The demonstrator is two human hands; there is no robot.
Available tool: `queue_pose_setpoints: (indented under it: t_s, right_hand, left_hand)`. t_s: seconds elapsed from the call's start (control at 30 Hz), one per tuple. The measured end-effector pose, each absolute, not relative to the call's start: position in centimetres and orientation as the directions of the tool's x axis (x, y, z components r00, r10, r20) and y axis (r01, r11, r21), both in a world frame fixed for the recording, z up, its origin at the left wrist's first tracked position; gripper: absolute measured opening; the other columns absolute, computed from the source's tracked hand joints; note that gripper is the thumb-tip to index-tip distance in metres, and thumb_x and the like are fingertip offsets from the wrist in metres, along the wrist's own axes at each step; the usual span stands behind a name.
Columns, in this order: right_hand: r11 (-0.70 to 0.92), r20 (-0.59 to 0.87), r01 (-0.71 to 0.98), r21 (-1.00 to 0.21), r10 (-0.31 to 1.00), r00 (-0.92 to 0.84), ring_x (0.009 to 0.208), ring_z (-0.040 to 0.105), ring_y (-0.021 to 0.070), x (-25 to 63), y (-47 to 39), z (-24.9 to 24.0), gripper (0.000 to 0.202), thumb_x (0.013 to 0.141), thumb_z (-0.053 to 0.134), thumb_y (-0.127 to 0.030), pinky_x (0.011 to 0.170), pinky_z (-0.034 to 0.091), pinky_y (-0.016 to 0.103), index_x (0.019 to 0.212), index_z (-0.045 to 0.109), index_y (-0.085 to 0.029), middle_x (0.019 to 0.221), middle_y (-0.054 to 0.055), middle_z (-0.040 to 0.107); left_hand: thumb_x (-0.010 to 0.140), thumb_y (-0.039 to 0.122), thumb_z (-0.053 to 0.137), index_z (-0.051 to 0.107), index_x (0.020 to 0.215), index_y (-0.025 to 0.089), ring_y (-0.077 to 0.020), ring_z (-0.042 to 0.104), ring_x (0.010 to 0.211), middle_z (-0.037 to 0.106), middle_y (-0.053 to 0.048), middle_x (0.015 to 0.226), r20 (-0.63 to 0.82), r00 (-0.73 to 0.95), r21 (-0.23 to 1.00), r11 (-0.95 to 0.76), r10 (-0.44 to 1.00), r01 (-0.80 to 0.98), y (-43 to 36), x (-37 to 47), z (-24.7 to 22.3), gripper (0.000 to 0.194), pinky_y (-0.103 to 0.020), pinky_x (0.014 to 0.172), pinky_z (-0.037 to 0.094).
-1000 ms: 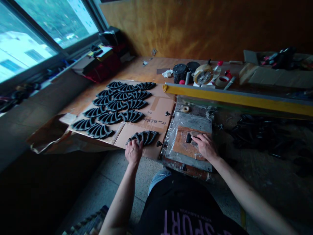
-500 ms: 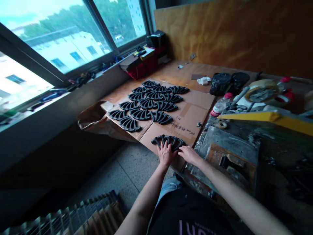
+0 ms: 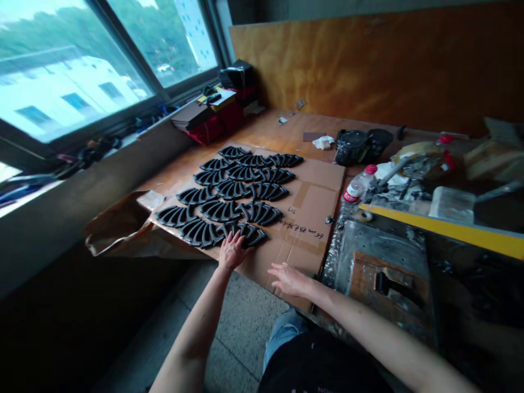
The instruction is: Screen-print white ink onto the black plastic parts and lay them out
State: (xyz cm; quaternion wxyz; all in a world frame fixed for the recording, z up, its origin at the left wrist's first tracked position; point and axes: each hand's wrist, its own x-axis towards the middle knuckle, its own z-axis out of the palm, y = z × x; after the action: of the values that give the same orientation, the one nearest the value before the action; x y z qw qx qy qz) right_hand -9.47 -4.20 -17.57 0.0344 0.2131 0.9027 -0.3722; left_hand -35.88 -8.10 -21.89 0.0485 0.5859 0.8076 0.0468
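Observation:
My left hand (image 3: 233,252) rests with spread fingers on a black fan-shaped ribbed piece (image 3: 256,234), at the near end of the rows. That piece lies close against its neighbours, and its middle is partly covered by my fingers. Several more black fan-shaped pieces (image 3: 216,210) lie in rows on a flattened cardboard sheet (image 3: 313,188) with handwriting on it. Just over the near right part of the cardboard is my right hand (image 3: 291,279), empty, its fingers stretched out towards the left.
To the right stand a plastic bottle with a red cap (image 3: 360,184), black containers (image 3: 352,146) and a yellow-edged board (image 3: 442,228) with tape and tools behind it. A brown paper bag (image 3: 118,232) hangs at the table's left edge. Red boxes (image 3: 213,125) sit by the window.
The fan-shaped piece under my left hand has moved left, from the near right of the cardboard to the other pieces. My right hand has come away from it. The view has turned slightly right.

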Motion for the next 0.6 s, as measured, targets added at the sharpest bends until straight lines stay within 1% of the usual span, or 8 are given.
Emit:
queue_pose_setpoints:
  t_s: [0.1, 0.2, 0.3, 0.37, 0.4, 0.47, 0.53, 0.6]
  right_hand:
    - [0.631, -0.089, 0.376, -0.679, 0.437, -0.895, 0.122, 0.056, 0.0252, -4.8, -3.6, -16.1, 0.036, 0.089, 0.061, -0.027, 0.107, 0.042, 0.041, 0.123, 0.064, -0.016, 0.131, 0.013, 0.06]
    - [0.608, 0.049, 0.466, -0.643, 0.639, -0.767, 0.125, 0.053, 0.0205, 2.3, -2.5, -14.7, 0.035, 0.092, 0.057, -0.027, 0.11, 0.04, 0.039, 0.126, 0.062, -0.02, 0.133, 0.008, 0.06]
    - [0.565, 0.141, 0.653, -0.505, 0.8, -0.584, 0.138, 0.038, 0.023, 10.5, -2.0, -14.3, 0.05, 0.092, 0.056, -0.028, 0.115, 0.033, 0.046, 0.14, 0.048, -0.018, 0.148, 0.011, 0.043]
    - [0.551, 0.138, 0.725, -0.414, 0.825, -0.548, 0.144, 0.026, 0.0267, 15.0, -2.6, -14.8, 0.063, 0.089, 0.061, -0.03, 0.116, 0.027, 0.052, 0.146, 0.039, -0.016, 0.154, 0.014, 0.031]
    - [0.562, 0.116, 0.729, -0.391, 0.816, -0.567, 0.144, 0.023, 0.0286, 16.7, -3.2, -15.2, 0.068, 0.086, 0.065, -0.033, 0.116, 0.025, 0.055, 0.146, 0.038, -0.016, 0.154, 0.015, 0.028]
    - [0.615, 0.06, 0.675, -0.406, 0.755, -0.652, 0.142, 0.028, 0.0301, 18.7, -4.6, -15.8, 0.069, 0.082, 0.07, -0.038, 0.115, 0.027, 0.055, 0.142, 0.045, -0.015, 0.151, 0.016, 0.035]
    - [0.65, 0.062, 0.58, -0.491, 0.69, -0.721, 0.135, 0.042, 0.0266, 19.5, -5.9, -15.9, 0.052, 0.085, 0.067, -0.037, 0.113, 0.035, 0.05, 0.132, 0.056, -0.018, 0.142, 0.013, 0.049]
    - [0.638, 0.142, 0.517, -0.571, 0.697, -0.703, 0.126, 0.053, 0.0214, 20.2, -6.3, -15.6, 0.034, 0.09, 0.06, -0.029, 0.108, 0.042, 0.044, 0.123, 0.064, -0.022, 0.132, 0.009, 0.06]
  left_hand:
    - [0.084, 0.057, 0.053, 0.046, 0.142, 0.025, -0.0387, 0.027, 0.142, 0.035, -0.012, 0.154, 0.037, -0.359, 0.117, 0.353, 0.933, 0.928, -8.7, -34.0, -22.3, 0.066, -0.06, 0.108, 0.03]
    - [0.087, 0.055, 0.049, 0.043, 0.143, 0.02, -0.0362, 0.028, 0.142, 0.032, -0.015, 0.155, 0.168, -0.391, 0.182, 0.362, 0.905, 0.914, -9.0, -31.6, -22.7, 0.067, -0.057, 0.11, 0.028]
    - [0.088, 0.052, 0.048, 0.052, 0.133, 0.012, -0.0315, 0.035, 0.139, 0.039, -0.02, 0.149, 0.258, -0.386, 0.355, 0.284, 0.886, 0.891, -7.9, -27.9, -22.3, 0.06, -0.046, 0.112, 0.031]
    - [0.089, 0.05, 0.048, 0.057, 0.126, 0.011, -0.0285, 0.042, 0.135, 0.046, -0.021, 0.144, 0.262, -0.373, 0.502, 0.204, 0.89, 0.84, -6.3, -24.2, -20.8, 0.054, -0.041, 0.111, 0.034]
    - [0.089, 0.049, 0.048, 0.058, 0.124, 0.012, -0.0272, 0.045, 0.132, 0.05, -0.019, 0.141, 0.245, -0.367, 0.583, 0.166, 0.897, 0.795, -5.2, -22.0, -19.5, 0.052, -0.04, 0.11, 0.036]
    - [0.09, 0.05, 0.048, 0.057, 0.124, 0.016, -0.0244, 0.053, 0.124, 0.057, -0.016, 0.134, 0.193, -0.345, 0.754, 0.086, 0.919, 0.651, -2.8, -17.0, -16.0, 0.049, -0.039, 0.105, 0.042]
    - [0.09, 0.053, 0.046, 0.053, 0.129, 0.018, -0.0208, 0.064, 0.106, 0.067, -0.012, 0.116, 0.145, -0.299, 0.916, -0.014, 0.943, 0.402, -0.4, -11.7, -11.7, 0.053, -0.036, 0.093, 0.051]
    - [0.092, 0.058, 0.04, 0.047, 0.135, 0.018, -0.0165, 0.068, 0.081, 0.071, -0.009, 0.094, 0.13, -0.214, 0.986, -0.104, 0.968, 0.128, 1.3, -6.8, -7.4, 0.059, -0.032, 0.078, 0.056]
